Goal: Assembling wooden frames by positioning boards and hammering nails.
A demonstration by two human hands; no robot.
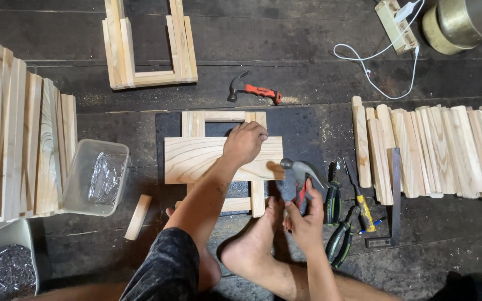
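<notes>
On the dark mat (308,125), the left hand (245,142) pins the pale pine board (196,160) across the wooden frame (258,198), fingers pinched near its right edge, while the right hand (306,220) grips a steel-headed hammer (302,170), best swung squarely.

Bare dark floor (308,83) lies open beyond the wooden frame (223,161), broken only by a spare hammer (254,89); right of the frame, pliers (338,239), a screwdriver (361,200) and a row of slats (436,150) crowd the way. Left, a clear tub (96,177) and stacked boards (18,128) block passage; a loose block (138,216) lies between tub and knee.
</notes>
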